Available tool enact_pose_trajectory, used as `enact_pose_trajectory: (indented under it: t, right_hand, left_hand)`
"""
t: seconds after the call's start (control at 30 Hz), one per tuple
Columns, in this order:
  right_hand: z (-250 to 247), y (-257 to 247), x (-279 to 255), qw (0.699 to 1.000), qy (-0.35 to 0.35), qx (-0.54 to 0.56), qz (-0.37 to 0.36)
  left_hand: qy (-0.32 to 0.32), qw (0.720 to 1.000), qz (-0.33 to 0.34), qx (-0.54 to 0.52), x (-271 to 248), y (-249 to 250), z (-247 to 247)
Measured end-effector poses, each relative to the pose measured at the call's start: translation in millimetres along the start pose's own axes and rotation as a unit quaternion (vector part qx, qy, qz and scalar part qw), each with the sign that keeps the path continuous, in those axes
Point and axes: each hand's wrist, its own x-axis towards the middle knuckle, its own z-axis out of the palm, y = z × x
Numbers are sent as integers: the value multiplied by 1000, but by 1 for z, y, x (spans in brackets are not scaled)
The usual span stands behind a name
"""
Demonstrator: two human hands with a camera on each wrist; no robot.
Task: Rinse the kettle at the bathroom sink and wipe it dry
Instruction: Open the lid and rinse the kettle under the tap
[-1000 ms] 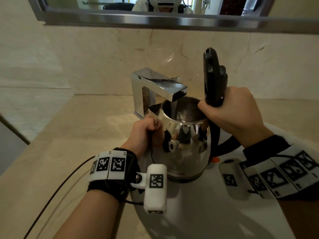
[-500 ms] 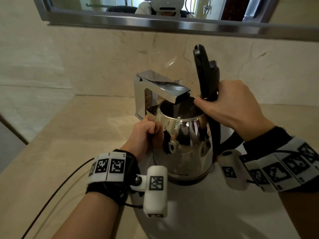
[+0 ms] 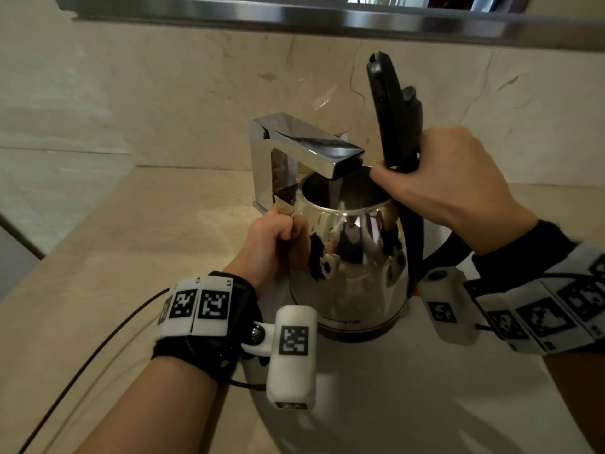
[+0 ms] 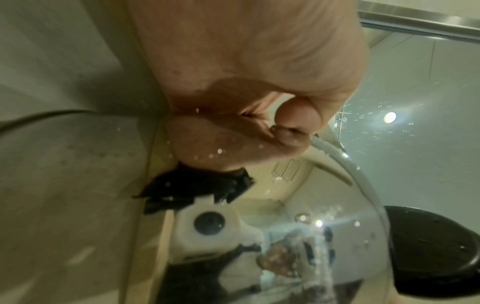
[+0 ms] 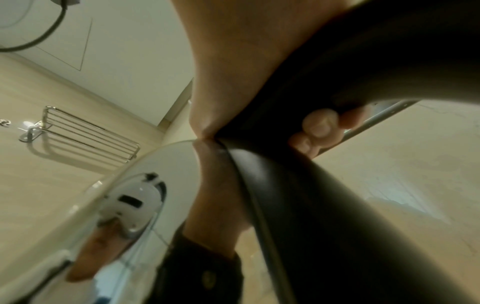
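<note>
A shiny steel kettle (image 3: 353, 257) with a black handle (image 3: 412, 231) is held over the white sink (image 3: 409, 404), its black lid (image 3: 384, 106) standing upright and open. The kettle's mouth sits just under the square chrome faucet's (image 3: 304, 142) spout. My right hand (image 3: 448, 185) grips the top of the black handle (image 5: 337, 164), fingers curled round it. My left hand (image 3: 275, 240) pinches the kettle's spout (image 3: 286, 198) at the rim, knuckles against the steel wall (image 4: 298, 226). Water drops dot the kettle body and the left hand (image 4: 246, 123). No water stream shows.
A beige stone counter (image 3: 131, 257) surrounds the sink, with a marble wall behind and a metal-framed mirror (image 3: 327, 14) above. A black cable (image 3: 82, 371) trails from my left wrist over the counter. A chrome wire rack (image 5: 88, 133) hangs on a wall.
The kettle has been lifted and shifted slightly, so its open mouth now sits closer under the faucet spout. Both hands keep their holds.
</note>
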Motion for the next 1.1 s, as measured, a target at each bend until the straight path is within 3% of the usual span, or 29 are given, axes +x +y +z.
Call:
enact_pose_trajectory:
  t: [1.1]
  right_hand:
    - [-1, -6, 0, 1000, -6, -21, 20]
  left_hand:
    - [1, 999, 6, -36, -2, 2, 1]
